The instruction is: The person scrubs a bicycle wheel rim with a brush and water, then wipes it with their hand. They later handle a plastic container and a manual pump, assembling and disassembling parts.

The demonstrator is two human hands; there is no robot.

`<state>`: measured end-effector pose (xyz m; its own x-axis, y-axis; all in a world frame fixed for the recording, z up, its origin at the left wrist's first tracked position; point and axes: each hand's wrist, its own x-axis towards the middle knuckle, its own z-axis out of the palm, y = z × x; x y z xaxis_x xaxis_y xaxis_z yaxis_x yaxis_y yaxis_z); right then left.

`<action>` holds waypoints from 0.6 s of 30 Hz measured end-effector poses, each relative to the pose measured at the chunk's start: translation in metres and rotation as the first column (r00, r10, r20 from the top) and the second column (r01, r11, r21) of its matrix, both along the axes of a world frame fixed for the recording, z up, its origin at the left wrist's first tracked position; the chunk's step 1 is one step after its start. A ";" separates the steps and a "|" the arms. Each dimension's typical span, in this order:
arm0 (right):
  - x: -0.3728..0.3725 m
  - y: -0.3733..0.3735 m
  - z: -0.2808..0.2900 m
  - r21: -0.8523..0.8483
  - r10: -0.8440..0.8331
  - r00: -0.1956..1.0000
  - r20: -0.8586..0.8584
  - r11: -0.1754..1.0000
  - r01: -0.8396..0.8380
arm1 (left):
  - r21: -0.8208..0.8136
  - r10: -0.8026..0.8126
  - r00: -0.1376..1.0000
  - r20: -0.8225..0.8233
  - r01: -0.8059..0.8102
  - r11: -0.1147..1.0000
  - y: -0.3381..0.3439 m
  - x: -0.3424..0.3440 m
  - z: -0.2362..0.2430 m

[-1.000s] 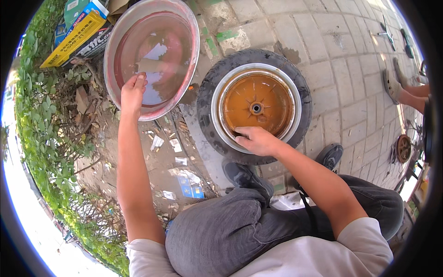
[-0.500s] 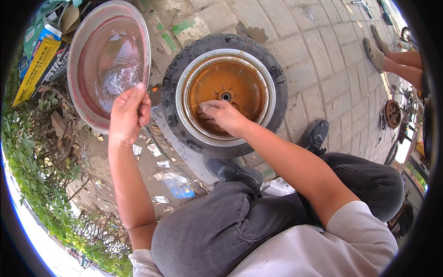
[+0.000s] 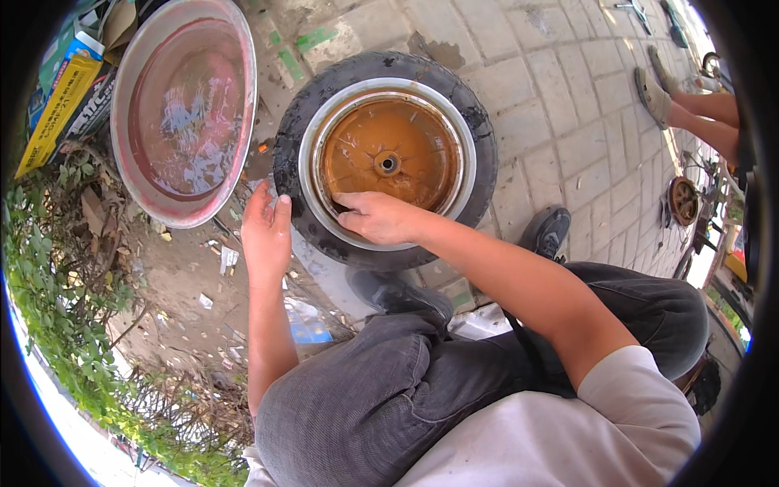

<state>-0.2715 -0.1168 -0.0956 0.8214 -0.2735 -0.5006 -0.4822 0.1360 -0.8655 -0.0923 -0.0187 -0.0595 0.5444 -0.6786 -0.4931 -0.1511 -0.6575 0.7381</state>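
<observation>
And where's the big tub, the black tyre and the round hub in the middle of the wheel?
Big tub (image 3: 123, 97): head view, on its left inner wall.
Black tyre (image 3: 385, 65): head view, on the rubber of its far side.
Round hub (image 3: 389, 164): head view, right at its centre.

Pale block paving (image 3: 584, 162) outdoors; dirt strip (image 3: 178, 280) (litter-strewn) beside green foliage (image 3: 49, 260); bright daylight along left rim.

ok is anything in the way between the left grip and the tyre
Nothing visible stands between the left grip and the tyre. The right grip is over the wheel rim, and the basin sits beyond and left, outside that gap.
</observation>
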 end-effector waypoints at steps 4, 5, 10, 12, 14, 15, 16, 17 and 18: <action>0.004 0.018 0.000 -0.145 0.026 0.999 0.021 0.989 -0.023 | -0.106 0.214 0.972 -0.096 -0.224 0.969 0.035 -0.036 -0.050; -0.005 0.015 0.001 -0.165 0.145 0.989 -0.035 0.975 -0.149 | -0.057 0.279 0.943 -0.182 -0.294 0.954 0.037 -0.041 -0.050; -0.004 0.000 -0.012 0.204 0.093 0.992 0.080 0.973 -0.108 | -0.069 0.583 0.747 -0.319 -0.632 0.772 0.021 -0.050 -0.065; 0.010 0.008 -0.013 0.435 -0.142 0.974 0.175 0.899 0.053 | -0.105 0.600 0.719 -0.349 -0.667 0.738 0.014 -0.047 -0.063; 0.019 0.012 -0.014 0.403 -0.140 0.976 0.165 0.913 0.063 | -0.137 0.588 0.754 -0.292 -0.642 0.755 0.019 -0.033 -0.073; 0.021 0.019 -0.023 0.358 -0.151 0.966 0.211 0.931 0.068 | -0.169 0.583 0.756 -0.298 -0.643 0.747 0.019 -0.029 -0.074; 0.029 0.025 -0.023 0.316 -0.160 0.953 0.258 0.946 0.073 | -0.200 0.579 0.758 -0.300 -0.643 0.739 0.022 -0.022 -0.075; 0.034 0.029 -0.023 0.452 -0.201 0.948 0.249 0.889 0.070 | -0.223 0.575 0.715 -0.399 -0.684 0.695 0.024 -0.011 -0.076; 0.038 0.033 -0.030 0.381 -0.175 0.951 0.253 0.922 0.068 | -0.246 0.553 0.729 -0.403 -0.668 0.702 0.024 -0.002 -0.076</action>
